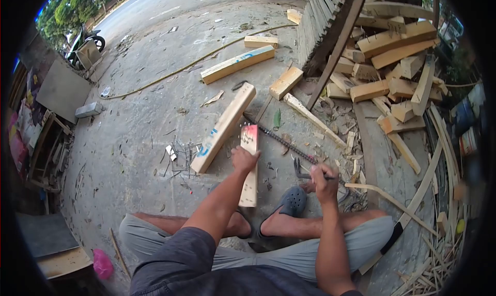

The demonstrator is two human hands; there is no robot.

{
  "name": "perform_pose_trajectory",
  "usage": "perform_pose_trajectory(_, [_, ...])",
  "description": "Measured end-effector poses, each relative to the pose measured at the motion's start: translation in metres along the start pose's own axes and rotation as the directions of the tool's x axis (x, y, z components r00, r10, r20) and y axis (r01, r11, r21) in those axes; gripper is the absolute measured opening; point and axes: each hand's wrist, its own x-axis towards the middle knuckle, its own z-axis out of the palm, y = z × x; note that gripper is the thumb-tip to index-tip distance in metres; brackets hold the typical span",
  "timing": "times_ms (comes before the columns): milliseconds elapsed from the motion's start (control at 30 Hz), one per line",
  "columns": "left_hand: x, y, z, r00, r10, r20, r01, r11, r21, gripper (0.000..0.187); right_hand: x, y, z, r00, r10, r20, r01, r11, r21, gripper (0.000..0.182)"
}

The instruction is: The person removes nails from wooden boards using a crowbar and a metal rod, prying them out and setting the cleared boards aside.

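Note:
My left hand (pixel 244 160) is wrapped round a short wooden block (pixel 249 185). Nails stick out of the block's far end, which is stained red. In my right hand (pixel 324 182) is the handle of a dark claw hammer (pixel 298 168), its head pointing toward the block but apart from it. A longer beam (pixel 225 128) with blue marks lies just left of the block. Between the two hands and beyond them, a ribbed metal bar (pixel 283 141) lies slantwise on the ground.
Loose nails (pixel 178 161) lie scattered left of the beam. More timber pieces (pixel 237 63) rest farther out, near a yellow hose (pixel 175 71). A large pile of wood blocks (pixel 398 43) stands at right, with thin strips (pixel 439 161) below it. A pink bag (pixel 102 264) lies at lower left.

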Motion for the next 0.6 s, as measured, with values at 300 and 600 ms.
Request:
perform_pose_trajectory(300, [0.009,-0.048,-0.068,0.962,0.224,-0.158,-0.210,0.973,0.099,0.094,-0.020,0.005,-0.007,0.998,-0.040,-0.043,0.041,0.999,0.011,0.034])
perform_pose_trajectory(600, [0.086,-0.143,-0.130,0.987,0.153,-0.040,-0.157,0.974,-0.162,0.070,-0.004,0.025,-0.012,0.989,-0.017,-0.144,0.051,0.970,0.238,0.032])
